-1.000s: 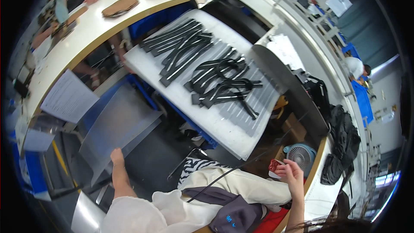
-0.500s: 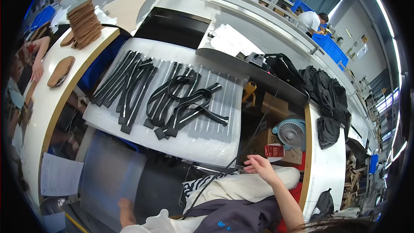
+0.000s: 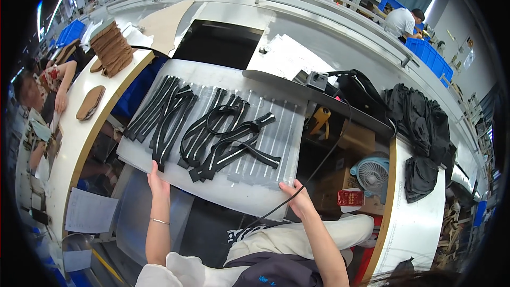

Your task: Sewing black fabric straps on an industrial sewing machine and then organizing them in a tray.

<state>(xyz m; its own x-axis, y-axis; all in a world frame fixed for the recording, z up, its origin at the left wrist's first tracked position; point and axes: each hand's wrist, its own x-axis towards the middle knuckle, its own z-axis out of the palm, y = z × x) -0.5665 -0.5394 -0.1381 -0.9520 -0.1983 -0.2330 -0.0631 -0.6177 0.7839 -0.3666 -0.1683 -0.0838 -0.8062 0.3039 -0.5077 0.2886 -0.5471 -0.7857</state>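
Note:
A pale, flat board lies in front of me, covered by a clear sheet with silvery lines on its right part. Black zipper strips, each with a light line along it, lie in loose bundles across the board, some looped over others. My left hand grips the board's near edge at the left, thumb along the top. At the near right corner my right hand holds the same board. The fingers beneath the board are hidden in both hands.
A black cable crosses by my right hand. On the left table are stacked brown pieces; a person's hand is beyond it. To the right are a blue fan, a red box and black bags.
My left hand has come up from the translucent panel at lower left to the board's near edge. My right hand has moved from above my lap onto the board's near right corner.

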